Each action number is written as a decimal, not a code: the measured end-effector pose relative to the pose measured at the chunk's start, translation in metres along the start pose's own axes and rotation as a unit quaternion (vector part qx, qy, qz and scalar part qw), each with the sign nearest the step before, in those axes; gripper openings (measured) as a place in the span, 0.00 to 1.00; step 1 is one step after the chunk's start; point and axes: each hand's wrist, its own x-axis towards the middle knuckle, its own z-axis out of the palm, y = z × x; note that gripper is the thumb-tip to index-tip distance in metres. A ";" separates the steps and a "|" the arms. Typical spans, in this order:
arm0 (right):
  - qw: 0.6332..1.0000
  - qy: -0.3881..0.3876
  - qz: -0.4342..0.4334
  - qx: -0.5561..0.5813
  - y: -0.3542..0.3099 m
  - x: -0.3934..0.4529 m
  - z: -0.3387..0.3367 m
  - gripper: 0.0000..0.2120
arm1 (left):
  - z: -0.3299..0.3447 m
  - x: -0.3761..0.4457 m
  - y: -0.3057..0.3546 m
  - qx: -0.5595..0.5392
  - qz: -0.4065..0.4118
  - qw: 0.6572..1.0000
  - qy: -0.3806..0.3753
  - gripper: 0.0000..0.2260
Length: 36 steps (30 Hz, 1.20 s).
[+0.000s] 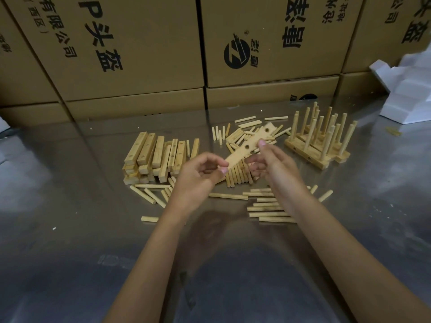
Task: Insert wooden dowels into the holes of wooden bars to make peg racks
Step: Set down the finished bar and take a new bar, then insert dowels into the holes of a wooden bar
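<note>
Both hands are raised over a shiny metal table [70, 173], holding one wooden bar [250, 145] between them so that it slants from lower left to upper right above the scattered stock. The left hand [200, 173] pinches the bar's near end between thumb and curled fingers, while the right hand [270, 159] grips it around the middle, its thumb tip pressed on the top face beside one of the two drilled holes that show. No dowel stands in this bar. Under and around it lie loose dowels [238, 176], some in a rough bundle just below the hands, others spread nearer the person and toward the back. To the left sits a stack of bare bars [149, 157], piled several high, holes visible on some faces. To the right, well apart from the stack, finished peg racks [317, 145] rest on the table with their dowels pointing up; how many racks are crowded together there is hard to make out. Printed cardboard boxes [140, 54] form a wall behind the table, and white foam blocks [405, 94] lie at the far right
</note>
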 end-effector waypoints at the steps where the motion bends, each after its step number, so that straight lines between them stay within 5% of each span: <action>1: 1.000 0.010 -0.003 0.028 -0.002 0.002 -0.004 0.13 | 0.003 -0.002 0.002 0.014 -0.008 1.000 -0.024 0.06; 6: 0.996 -0.041 -0.009 0.080 -0.007 0.006 -0.019 0.12 | 0.012 -0.006 0.003 -0.010 -0.033 0.996 -0.080 0.14; 12: 0.978 -0.205 -0.036 -0.026 -0.010 -0.011 -0.003 0.11 | 0.010 -0.005 0.003 -0.126 -0.095 0.976 -0.147 0.19; 17: 0.968 -0.062 -0.114 -0.214 -0.007 -0.011 0.007 0.10 | -0.009 0.000 0.001 -0.214 -0.094 0.968 -0.092 0.16; 19: 0.934 -0.075 -0.157 -0.313 -0.001 -0.009 0.004 0.06 | -0.018 0.003 0.001 -0.256 -0.093 0.962 -0.030 0.17; 22: 0.820 -0.168 -0.183 -0.515 0.012 -0.012 0.006 0.06 | -0.031 0.006 -0.004 -0.320 -0.103 0.941 0.046 0.18; 24: 0.779 -0.182 -0.181 -0.572 0.019 -0.013 0.011 0.06 | -0.036 0.007 -0.008 -0.355 -0.112 0.926 0.067 0.18; 27: 0.800 -0.163 -0.214 -0.536 0.019 -0.016 0.017 0.01 | -0.039 0.008 -0.012 -0.373 -0.121 0.918 0.057 0.18; 31: 0.897 -0.110 -0.259 -0.340 0.007 -0.021 0.018 0.06 | -0.035 0.008 -0.017 -0.347 -0.140 0.927 -0.002 0.18; 36: 0.861 -0.072 -0.346 -0.365 0.001 -0.025 0.024 0.11 | -0.024 0.008 -0.012 -0.242 -0.133 0.958 -0.078 0.11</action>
